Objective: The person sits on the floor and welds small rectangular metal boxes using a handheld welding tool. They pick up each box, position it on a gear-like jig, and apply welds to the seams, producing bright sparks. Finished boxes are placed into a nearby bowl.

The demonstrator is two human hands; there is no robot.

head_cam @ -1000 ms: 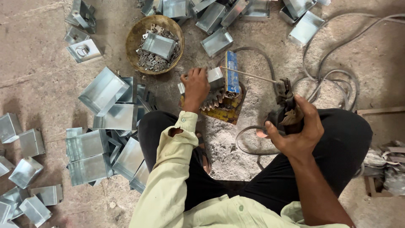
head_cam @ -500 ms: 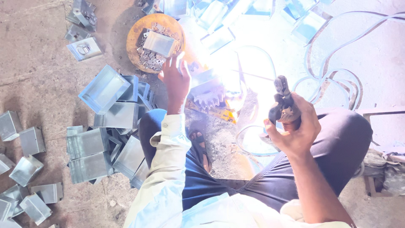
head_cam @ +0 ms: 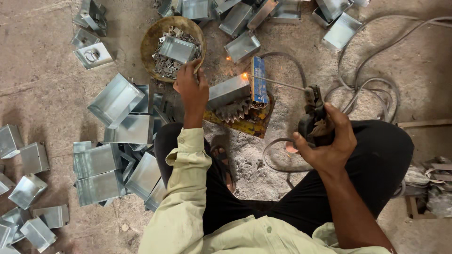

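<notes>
Metal box: a small galvanised sheet box lies on its side on the floor in front of the seated person, leaning on a toothed yellow block and touching an upright blue bar
Spark: a small orange glow sits at the box's upper corner, where the thin welding rod ends
Left hand: left hand reaches forward, knuckles up, between the box and a round bowl; its fingers are curled together at the bowl's near rim, and I cannot tell whether they pinch anything
Right hand: right hand is wrapped tight around the dark electrode holder, fingers closed on its handle, the rod pointing left toward the box
Bowl: holds a heap of small metal bits and one more box lying on top
Cable: grey cable loops over the floor from the holder, past the right knee
Other boxes: a spread of like boxes lies left of the left arm, more along the top edge and the far left
Legs: dark trousers, a sandalled foot tucked under, pale sleeve on the left arm
Floor: dusty grey concrete
</notes>
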